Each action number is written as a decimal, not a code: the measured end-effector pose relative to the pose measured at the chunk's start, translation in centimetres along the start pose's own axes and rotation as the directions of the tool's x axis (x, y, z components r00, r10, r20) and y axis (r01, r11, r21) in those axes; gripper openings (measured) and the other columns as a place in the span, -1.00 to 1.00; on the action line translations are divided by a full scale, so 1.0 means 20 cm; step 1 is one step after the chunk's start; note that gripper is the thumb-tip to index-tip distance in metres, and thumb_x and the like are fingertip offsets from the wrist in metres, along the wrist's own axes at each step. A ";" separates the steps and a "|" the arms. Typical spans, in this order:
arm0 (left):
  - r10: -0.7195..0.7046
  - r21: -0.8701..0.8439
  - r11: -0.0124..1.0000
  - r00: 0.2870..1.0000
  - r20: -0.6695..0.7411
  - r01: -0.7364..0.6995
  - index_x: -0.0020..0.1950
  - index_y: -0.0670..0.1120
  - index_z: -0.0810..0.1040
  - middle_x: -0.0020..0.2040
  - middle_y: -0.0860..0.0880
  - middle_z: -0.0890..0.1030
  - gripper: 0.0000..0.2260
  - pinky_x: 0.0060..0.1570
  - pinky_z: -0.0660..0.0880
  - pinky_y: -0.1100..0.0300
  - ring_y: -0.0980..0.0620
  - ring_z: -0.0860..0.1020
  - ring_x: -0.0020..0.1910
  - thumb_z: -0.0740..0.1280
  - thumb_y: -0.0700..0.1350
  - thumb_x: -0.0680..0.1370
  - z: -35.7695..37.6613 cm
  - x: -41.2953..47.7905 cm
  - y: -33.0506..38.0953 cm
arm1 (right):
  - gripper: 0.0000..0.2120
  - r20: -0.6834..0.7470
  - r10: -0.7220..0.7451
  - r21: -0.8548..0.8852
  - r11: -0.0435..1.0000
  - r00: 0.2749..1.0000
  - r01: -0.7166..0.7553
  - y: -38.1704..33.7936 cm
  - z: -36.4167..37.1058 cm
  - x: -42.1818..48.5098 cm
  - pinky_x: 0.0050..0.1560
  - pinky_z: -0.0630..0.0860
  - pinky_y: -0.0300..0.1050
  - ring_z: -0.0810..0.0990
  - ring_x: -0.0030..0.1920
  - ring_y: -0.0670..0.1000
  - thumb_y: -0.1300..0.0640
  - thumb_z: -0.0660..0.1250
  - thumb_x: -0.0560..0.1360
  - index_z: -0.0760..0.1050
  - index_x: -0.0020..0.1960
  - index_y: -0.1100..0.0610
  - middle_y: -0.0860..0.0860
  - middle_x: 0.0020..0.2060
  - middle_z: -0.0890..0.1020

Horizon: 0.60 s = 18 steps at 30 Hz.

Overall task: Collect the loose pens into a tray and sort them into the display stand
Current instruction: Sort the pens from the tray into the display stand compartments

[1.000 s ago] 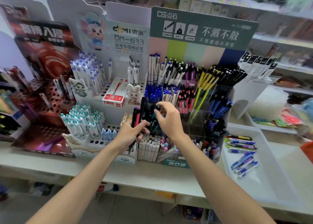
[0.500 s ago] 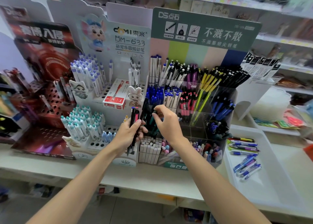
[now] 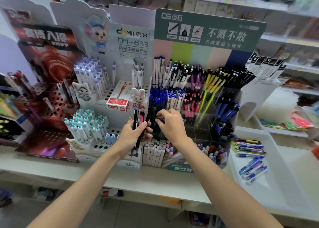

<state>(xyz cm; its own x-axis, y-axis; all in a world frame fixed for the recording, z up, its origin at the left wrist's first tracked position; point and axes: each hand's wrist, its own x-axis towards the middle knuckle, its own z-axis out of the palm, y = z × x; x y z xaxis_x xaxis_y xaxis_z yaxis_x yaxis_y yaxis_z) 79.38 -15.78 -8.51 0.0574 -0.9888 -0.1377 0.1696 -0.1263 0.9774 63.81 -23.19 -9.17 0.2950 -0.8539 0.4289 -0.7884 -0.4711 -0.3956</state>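
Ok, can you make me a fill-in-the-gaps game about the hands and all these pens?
1. The left hand grips a few pens; one is black, one is ____.
2. Loose pens lie in the white ____ on the right.
3. The right hand reaches into the clear display stand with the big ____ sign.
Missing words: pink, tray, green.

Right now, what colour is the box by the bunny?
The box is red and white, head view.
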 end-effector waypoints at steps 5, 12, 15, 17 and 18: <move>0.003 0.013 1.000 1.000 0.029 -0.004 0.13 -0.19 0.57 -0.13 -0.10 0.70 -0.82 -0.08 0.64 0.06 -0.02 0.68 -0.19 0.23 -0.14 0.67 0.04 0.01 0.00 | -0.74 0.068 -0.011 -0.040 0.999 0.998 0.013 0.01 -0.01 -0.02 0.08 0.43 -0.01 0.50 0.04 0.16 0.09 0.39 0.53 0.59 0.20 0.11 0.13 -0.05 0.59; 0.015 0.048 0.999 0.999 0.043 -0.017 0.07 -0.19 0.58 -0.19 -0.08 0.69 -0.84 -0.19 0.65 0.15 0.01 0.68 -0.26 0.22 -0.18 0.67 0.17 0.05 0.04 | -0.60 -0.116 0.167 0.490 0.867 0.979 -0.090 -0.02 -0.20 -0.06 0.00 0.53 -0.30 0.57 -0.08 -0.20 0.19 0.26 0.60 0.38 0.44 0.12 -0.08 -0.04 0.60; 0.001 0.072 0.997 0.996 0.093 -0.007 0.06 -0.19 0.56 -0.17 -0.11 0.69 -0.85 -0.09 0.66 0.05 -0.03 0.69 -0.22 0.23 -0.17 0.67 0.27 0.08 0.06 | -0.48 -0.103 0.172 0.515 0.852 0.980 -0.095 -0.01 -0.28 -0.05 -0.01 0.47 -0.41 0.55 -0.07 -0.26 0.18 0.33 0.58 0.28 0.50 0.09 -0.11 0.02 0.56; -0.002 0.081 0.997 0.992 0.129 -0.008 0.04 -0.16 0.56 -0.17 -0.10 0.69 -0.85 -0.05 0.66 0.01 -0.06 0.69 -0.18 0.21 -0.15 0.68 0.34 0.10 0.07 | -0.48 -0.126 0.176 0.490 0.867 0.976 -0.093 0.02 -0.33 -0.06 -0.06 0.50 -0.34 0.55 -0.12 -0.16 0.21 0.35 0.56 0.31 0.48 0.09 -0.10 -0.03 0.55; -0.003 0.083 0.997 0.989 0.147 -0.009 0.05 -0.15 0.56 -0.14 -0.11 0.70 -0.84 -0.04 0.66 0.01 -0.07 0.70 -0.16 0.20 -0.14 0.69 0.38 0.11 0.08 | -0.49 -0.145 0.189 0.482 0.870 0.971 -0.098 0.04 -0.35 -0.06 -0.09 0.50 -0.34 0.55 -0.15 -0.13 0.22 0.36 0.55 0.33 0.47 0.09 -0.08 -0.05 0.56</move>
<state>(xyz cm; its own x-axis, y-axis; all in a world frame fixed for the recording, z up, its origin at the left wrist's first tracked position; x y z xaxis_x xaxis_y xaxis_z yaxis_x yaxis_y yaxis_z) 72.25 -18.67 -6.07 -0.0888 -0.9893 -0.1155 0.0872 -0.1233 0.9885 59.02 -21.07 -4.25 0.0593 -0.8864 0.4591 -0.4547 -0.4334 -0.7781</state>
